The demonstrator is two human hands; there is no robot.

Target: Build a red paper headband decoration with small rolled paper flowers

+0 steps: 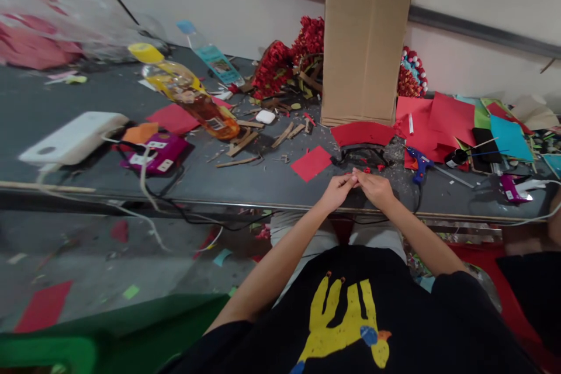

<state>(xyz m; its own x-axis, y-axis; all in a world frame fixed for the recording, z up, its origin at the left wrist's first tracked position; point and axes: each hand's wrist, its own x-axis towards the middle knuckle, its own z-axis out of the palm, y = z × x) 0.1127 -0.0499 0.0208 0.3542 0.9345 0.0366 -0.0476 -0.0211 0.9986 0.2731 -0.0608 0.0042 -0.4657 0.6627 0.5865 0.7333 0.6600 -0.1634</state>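
At the table's front edge my left hand (337, 191) and my right hand (375, 188) meet, fingertips pinched together. Whatever lies between them is too small to make out. Just beyond my fingers is a dark curved piece (363, 154), with small red scraps (367, 170) near it. A curved strip of red paper (363, 134) lies behind that. To the left of my hands rests a red paper rectangle (311, 163). A blue glue gun (419, 165) stands on the right, apart from my right hand.
A tall cardboard piece (368, 41) rises at the back. Leftward are a tilted yellow-capped bottle (188, 90), wood scraps (243, 143), a purple power strip (160, 153) and a white box (74, 137) with trailing cables. Coloured paper (453, 120) is piled right; another person's arm (556, 216) shows there.
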